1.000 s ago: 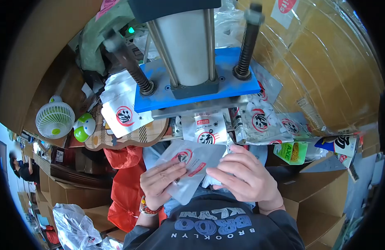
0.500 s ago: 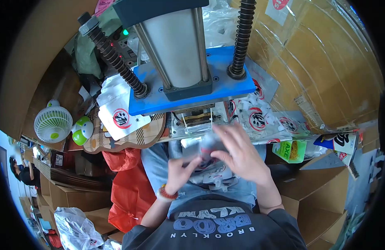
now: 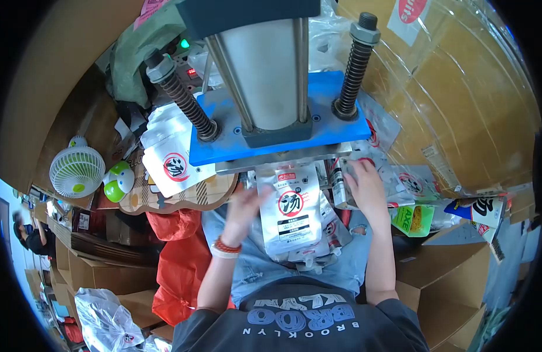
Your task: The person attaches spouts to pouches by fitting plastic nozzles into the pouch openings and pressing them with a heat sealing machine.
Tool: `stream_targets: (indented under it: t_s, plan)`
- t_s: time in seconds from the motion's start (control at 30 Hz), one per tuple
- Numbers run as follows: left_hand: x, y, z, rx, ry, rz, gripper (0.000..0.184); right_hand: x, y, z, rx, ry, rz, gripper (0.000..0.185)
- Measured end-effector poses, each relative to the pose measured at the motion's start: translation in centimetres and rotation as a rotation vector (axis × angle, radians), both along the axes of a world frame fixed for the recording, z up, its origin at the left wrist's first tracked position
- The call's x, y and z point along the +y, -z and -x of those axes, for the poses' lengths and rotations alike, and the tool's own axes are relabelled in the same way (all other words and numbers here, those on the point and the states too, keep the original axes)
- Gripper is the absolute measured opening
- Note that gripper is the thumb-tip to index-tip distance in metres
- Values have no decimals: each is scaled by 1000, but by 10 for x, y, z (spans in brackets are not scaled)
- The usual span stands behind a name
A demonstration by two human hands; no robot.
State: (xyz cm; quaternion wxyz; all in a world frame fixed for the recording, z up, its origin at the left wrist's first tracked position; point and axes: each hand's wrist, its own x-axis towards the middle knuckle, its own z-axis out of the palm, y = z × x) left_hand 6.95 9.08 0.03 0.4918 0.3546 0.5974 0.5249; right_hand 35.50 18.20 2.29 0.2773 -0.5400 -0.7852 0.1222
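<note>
The silver-white pouch [image 3: 294,220] lies in the middle of the scene, its far end beneath the metal bar [image 3: 253,163] of the blue press [image 3: 227,146] and its near end over more pouches [image 3: 309,258] on my lap. A bold black 汤 sits inside a brushed red ring on its front, with a small red label above and black bands of fine print below, too small for me to read. The pouch looks flat and smooth, with rounded near corners and a soft sheen.

My left hand [image 3: 243,210] is blurred just beside its left edge — I cannot tell whether it grasps anything. My right hand [image 3: 365,183] rests with bent fingers on the pile of printed pouches [image 3: 394,186] to the right; I cannot tell if it grips one.

The same 汤 marks the pouch stack [image 3: 174,167] on the left. AXE reads on the green container [image 3: 413,220] at right, and BROOKLYN on my dark shirt [image 3: 300,320] — upside down from here.
</note>
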Motion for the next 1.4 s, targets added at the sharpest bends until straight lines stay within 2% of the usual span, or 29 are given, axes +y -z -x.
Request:
stream_targets:
  t_s: [0.03,0.1,0.13,0.17,0.2,0.27,0.3,0.33,0.4,0.43,0.5,0.57,0.6,0.63,0.7,0.73,0.8,0.87,0.9,0.97,1.0,1.07,1.13,1.2,1.23,1.37,1.4]
  plan:
    - [2,-2,22,258,-105,-104,56,-6,-8,-3,143,-4,-38,32]
    - [-4,10,81,1607,-469,-79,77,-14,-4,-12,172,21,-3,32]
    - [-13,31,107,1604,-306,-19,85,-19,-2,-19,201,50,27,32]
    - [-23,31,111,1595,-148,40,92,-25,3,-24,204,47,26,32]
    - [-38,30,109,1634,-55,-5,84,-28,9,-30,103,48,37,32]
    - [-62,28,101,1506,49,-189,67,-34,11,-34,7,60,62,32]
    - [-68,37,101,1456,-88,-304,46,-40,5,-36,-75,-109,81,33]
    - [-71,32,94,1401,-132,-322,37,-42,-3,-37,-155,-281,89,34]
    - [-75,19,85,1359,-162,-315,23,-51,-16,-29,-128,-343,62,33]
    - [-79,17,84,1357,-171,-315,23,-49,-22,-26,-27,-290,163,33]
    - [-84,15,81,1013,-300,-234,27,-36,-27,-29,72,-229,259,32]
    - [-86,12,73,992,-341,-229,29,-18,-22,-43,197,-439,558,33]
    - [-87,14,70,1077,-343,-260,29,-17,-18,-46,135,-535,398,34]
    - [-90,16,67,1163,-346,-287,30,-23,-21,-43,132,-540,400,34]
    - [-97,0,54,1103,-380,-346,29,-48,-39,-33,351,-286,302,37]
    - [-104,-24,39,1040,-395,-357,30,-61,-55,-30,347,-283,300,37]
    - [-110,-59,15,1179,-305,-451,38,-92,-87,-20,502,-330,-38,40]
    - [-112,-68,-1,1243,-206,-514,44,-116,-94,9,457,-374,-181,44]
    - [-111,-70,-7,1265,-160,-532,43,-110,-88,23,389,-482,-278,35]
    - [-108,-76,-19,1308,-66,-579,40,-99,-86,44,104,-655,-352,30]
    - [-111,-83,-22,1275,-52,-592,38,-101,-89,45,57,-721,-431,31]
    - [-117,-93,-17,1154,15,-667,30,-114,-107,32,164,-753,-531,36]
    - [-123,-107,-22,1142,115,-641,27,-116,-118,24,211,-813,-480,38]
    - [-114,-94,-24,1151,126,-605,33,-111,-119,20,99,-763,-361,38]
    - [-106,-84,-24,1173,109,-583,38,-113,-113,20,-116,-609,-354,39]
    - [-103,-85,-29,1216,113,-592,38,-117,-113,18,-125,-545,-358,38]
    - [-103,-87,-30,1217,115,-593,38,-115,-111,20,-16,-625,-352,36]
